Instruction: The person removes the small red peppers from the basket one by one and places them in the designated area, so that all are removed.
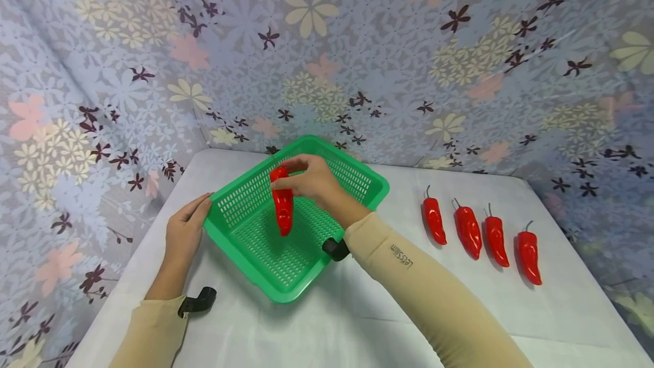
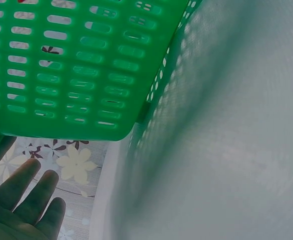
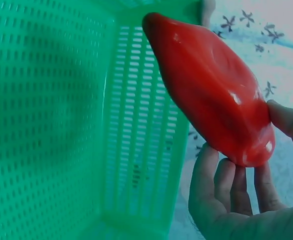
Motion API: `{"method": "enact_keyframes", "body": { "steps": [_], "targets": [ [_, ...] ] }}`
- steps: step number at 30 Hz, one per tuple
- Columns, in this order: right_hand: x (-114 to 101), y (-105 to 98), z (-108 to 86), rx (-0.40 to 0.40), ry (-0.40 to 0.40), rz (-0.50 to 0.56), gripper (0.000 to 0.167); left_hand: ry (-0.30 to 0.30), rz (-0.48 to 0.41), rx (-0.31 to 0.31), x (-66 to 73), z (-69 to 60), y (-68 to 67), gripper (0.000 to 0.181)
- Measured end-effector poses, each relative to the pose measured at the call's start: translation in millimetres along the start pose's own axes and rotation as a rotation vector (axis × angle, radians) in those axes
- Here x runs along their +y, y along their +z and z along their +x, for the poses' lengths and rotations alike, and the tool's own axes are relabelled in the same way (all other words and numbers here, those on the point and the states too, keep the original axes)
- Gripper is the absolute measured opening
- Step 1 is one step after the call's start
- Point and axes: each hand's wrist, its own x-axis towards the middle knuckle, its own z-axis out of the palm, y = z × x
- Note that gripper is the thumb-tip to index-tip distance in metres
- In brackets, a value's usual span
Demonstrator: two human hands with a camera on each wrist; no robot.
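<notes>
A glossy red chili pepper (image 1: pixel 284 213) hangs tip down over the inside of a green plastic basket (image 1: pixel 240 258). My right hand (image 1: pixel 314 179) pinches its upper end between thumb and fingers; the right wrist view shows the pepper (image 3: pixel 211 92) above the basket's slotted wall. At the basket's left corner, my left hand (image 1: pixel 183 233) holds the rim. In the left wrist view, three fingers of that hand (image 2: pixel 21 207) extend below the basket's rim, while its thumb is out of frame.
Several more red chili peppers (image 1: pixel 468 231) with dark stems lie in a row on the white tabletop (image 1: pixel 388 277), right of the basket. Flower-patterned fabric (image 1: pixel 306 72) stands behind and beside the table. Small black devices (image 1: pixel 199 301) are worn at both wrists.
</notes>
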Motion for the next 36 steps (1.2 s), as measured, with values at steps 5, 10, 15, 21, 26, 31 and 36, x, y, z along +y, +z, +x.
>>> {"method": "enact_keyframes", "body": {
  "steps": [5,10,15,21,26,31,36],
  "targets": [
    [0,-18,-4.6,0.065,-0.025,0.021,0.046,-0.013,0.005,-0.005,1.3,-0.8,-0.4,0.054],
    [5,-36,-6.6,0.144,-0.056,0.039,0.05,-0.017,0.003,-0.004,1.0,-0.6,-1.1,0.055],
    [10,-60,-11.3,0.188,-0.056,0.059,0.049,-0.028,0.0,-0.001,-0.2,-0.9,-1.3,0.055],
    [18,-91,-17.8,0.236,-0.049,0.065,0.055,-0.036,0.004,0.002,-0.3,-0.6,-1.1,0.054],
    [24,-112,-23.8,0.269,-0.037,0.087,0.055,-0.037,0.003,0.007,-1.6,-0.5,-2.2,0.054],
    [31,-130,-30.1,0.308,-0.017,0.078,0.057,-0.024,0.009,0.027,-1.9,-0.8,-1.4,0.053],
    [39,-151,-37.5,0.369,-0.012,0.073,0.058,-0.028,0.007,0.032,-0.3,-1.8,0.4,0.052]
  ]
}}
